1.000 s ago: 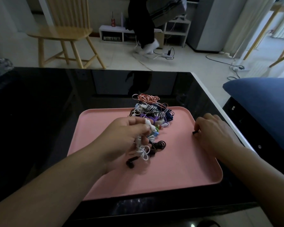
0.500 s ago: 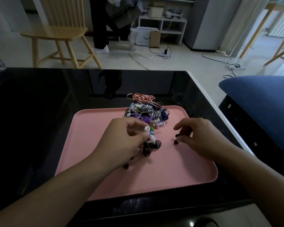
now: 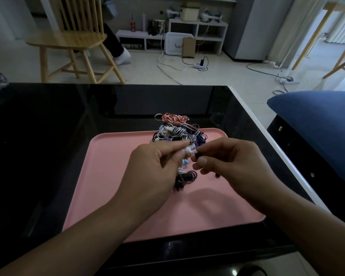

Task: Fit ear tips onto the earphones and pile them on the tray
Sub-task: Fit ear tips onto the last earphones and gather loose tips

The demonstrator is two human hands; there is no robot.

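Both hands meet above the middle of the pink tray (image 3: 108,176), fingertips almost touching. Left hand (image 3: 153,168) pinches a white earphone (image 3: 187,150) between thumb and forefinger, its cord hanging down under the palm; right hand (image 3: 227,162) pinches a small black ear tip (image 3: 198,155) just to the right of it. The two pieces sit side by side, so the fit looks to run left to right, the tip pushed toward the earphone's nozzle; which way the nozzle faces is too small to tell. Behind the hands lies the pile of coiled earphones (image 3: 177,130) at the tray's far edge. A black coiled set (image 3: 187,176) and one loose black tip (image 3: 218,176) lie on the tray below the hands.
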